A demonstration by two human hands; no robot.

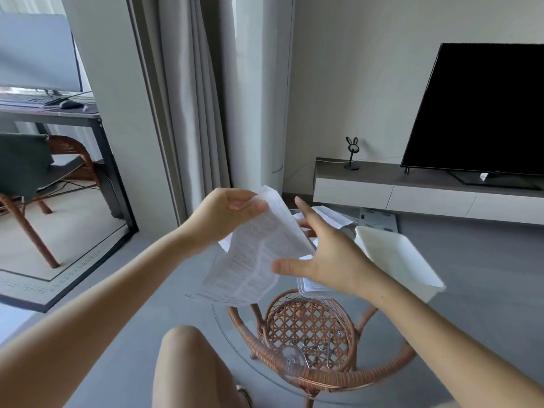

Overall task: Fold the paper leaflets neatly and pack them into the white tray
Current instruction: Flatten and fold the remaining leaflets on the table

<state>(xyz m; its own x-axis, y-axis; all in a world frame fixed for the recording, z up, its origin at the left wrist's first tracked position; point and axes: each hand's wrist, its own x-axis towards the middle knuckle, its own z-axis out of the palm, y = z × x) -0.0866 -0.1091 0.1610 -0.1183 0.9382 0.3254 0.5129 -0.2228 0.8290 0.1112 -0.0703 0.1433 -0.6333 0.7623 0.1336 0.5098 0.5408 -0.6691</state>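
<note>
A printed paper leaflet [256, 254] hangs in the air above the round glass-topped rattan table [318, 375]. My left hand [226, 213] pinches its top edge. My right hand [326, 254] is spread with straight fingers against the leaflet's right side, thumb near the lower edge. The white tray [406, 260] sits tilted on the table's right part, just beyond my right wrist. More leaflets [332, 216] lie on the glass behind my hands, and one lies below the tray's near end [312, 285].
A low TV cabinet [412, 187] with a black television [482, 113] stands at the back right. Grey curtains [188, 98] hang behind. A desk and a rattan chair [44, 178] are at the left. My knee [185, 357] is beside the table.
</note>
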